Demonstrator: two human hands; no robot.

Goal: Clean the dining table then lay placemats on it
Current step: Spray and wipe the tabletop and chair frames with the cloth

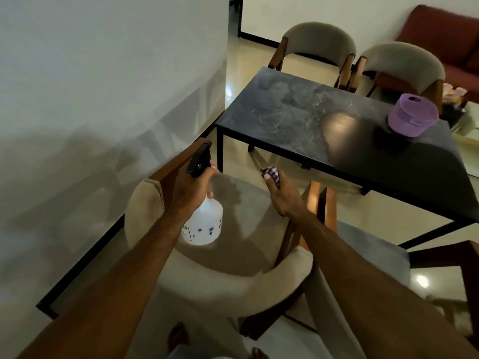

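Note:
The dark, smeared dining table (290, 117) stands ahead and to the right. A rolled purple bundle (412, 115), probably the placemats, lies on its far right part. My left hand (190, 189) grips a white spray bottle (204, 224) with a black trigger head, held over a chair seat short of the table. My right hand (282, 195) is closed on a purple checked cloth (270, 173), also short of the table's near edge.
A beige chair (207, 278) with wooden arms stands right below my hands, and a second chair (363, 250) is to its right. Two more chairs (318, 42) stand behind the table. A white wall runs along the left. A red sofa (445, 29) is at the back right.

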